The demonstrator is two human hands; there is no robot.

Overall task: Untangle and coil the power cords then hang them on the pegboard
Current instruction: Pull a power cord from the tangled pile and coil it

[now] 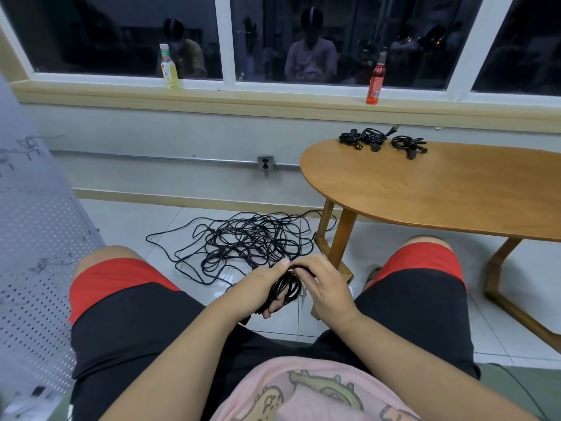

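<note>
A half-wound black cord coil (287, 288) hangs between the person's knees, threaded through the left hand (261, 288); its loops run across the palm, with the left fingers (270, 312) curled up round them from below and the thumb pressed on the top of the bundle. The right hand (326, 285) sits just beside it, touching; its fingers (305, 264) are bent and pinch the cord at the top of the coil, right against the left thumb. So both hands are clenched on the same cord, neither released.

A strand leads from the coil toward the tangled cords (246, 241), a loose black heap on the tiled floor just beyond the hands and beside the leg of the wooden surface (440, 189); three finished coils (381, 140) lie in a row at the far edge of that surface, close together. The perforated pegboard (36, 238) stands at the left, well apart from the hands.

On the window sill stand a yellow drink bottle (168, 68) and a red drink bottle (376, 77); both carry labels, but the writing is too small to read.
</note>
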